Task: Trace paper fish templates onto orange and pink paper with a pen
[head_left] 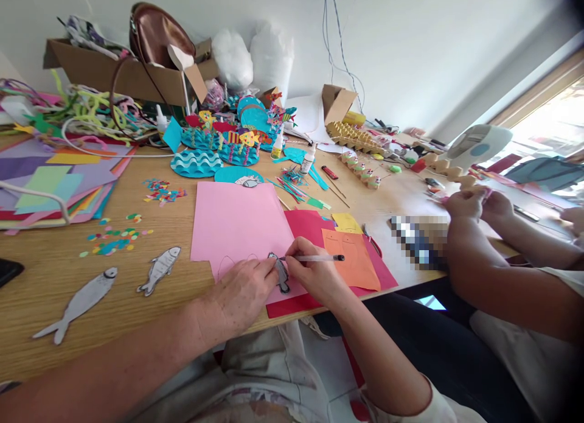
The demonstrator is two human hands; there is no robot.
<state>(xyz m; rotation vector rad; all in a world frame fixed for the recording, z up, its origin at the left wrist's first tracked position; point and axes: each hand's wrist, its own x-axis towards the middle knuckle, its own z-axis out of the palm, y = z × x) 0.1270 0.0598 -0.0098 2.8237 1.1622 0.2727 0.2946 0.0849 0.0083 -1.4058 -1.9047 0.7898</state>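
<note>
A small grey paper fish cutout [283,279] with a dark outline lies on the pink paper [239,219]. My left hand [244,292], its fingers bent and close together, holds the cutout down at its left edge. In my right hand [314,274] is a pen [319,258], its tip against the cutout's upper edge. Drawn outlines show on the pink paper left of my fingers. Under it lies red paper [303,222], with an orange sheet [353,258] on the right. Two more paper fish, a large one [86,298] and a smaller one [159,269], lie to the left.
Confetti dots [114,237] and coloured paper stacks [68,179] lie left. Blue paper sea crafts [196,163], glue bottles [308,159] and egg-carton strips [360,170] stand behind. Scissors [373,241] lie by the orange sheet. Another person's hands [477,204] work at the right.
</note>
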